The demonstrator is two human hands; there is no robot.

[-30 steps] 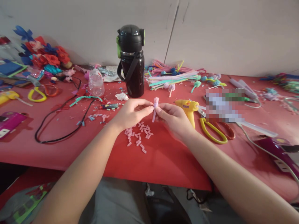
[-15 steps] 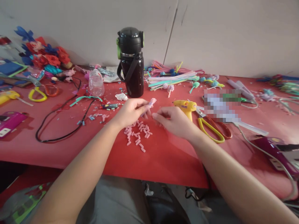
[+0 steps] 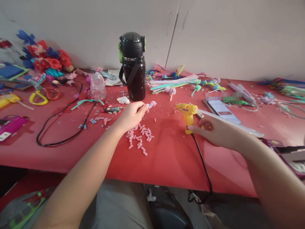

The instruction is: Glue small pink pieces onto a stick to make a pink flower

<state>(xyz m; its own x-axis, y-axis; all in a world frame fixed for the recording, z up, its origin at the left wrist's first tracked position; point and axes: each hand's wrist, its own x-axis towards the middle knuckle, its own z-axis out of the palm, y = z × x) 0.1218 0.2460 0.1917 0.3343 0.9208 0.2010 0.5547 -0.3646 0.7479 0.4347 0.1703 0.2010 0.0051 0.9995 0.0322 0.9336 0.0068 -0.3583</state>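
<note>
My left hand (image 3: 133,114) is closed in a pinch on a small pink and lilac fuzzy pipe-cleaner piece (image 3: 152,104), whose top sticks out past the thumb. Below it lies a loose heap of short pink cut pieces (image 3: 139,136). Over on the right, my right hand (image 3: 224,132) reaches low over the table with thumb and fingers apart. The thumb tip is at the handle of a yellow glue gun (image 3: 187,111); whether it touches cannot be seen clearly. Scissors (image 3: 200,115) lie behind this hand, which hides their handles.
A black bottle (image 3: 134,74) stands behind my left hand, near a clear plastic bottle (image 3: 97,86). Pipe cleaners (image 3: 171,84) lie along the wall. A phone (image 3: 222,109) lies to the right. The glue gun's black cord (image 3: 202,159) runs over the table's front edge.
My right hand has moved away from the left hand, rightward to the glue gun and scissors. The left hand still holds the pipe-cleaner piece, slightly left of before. The phone's screen now shows.
</note>
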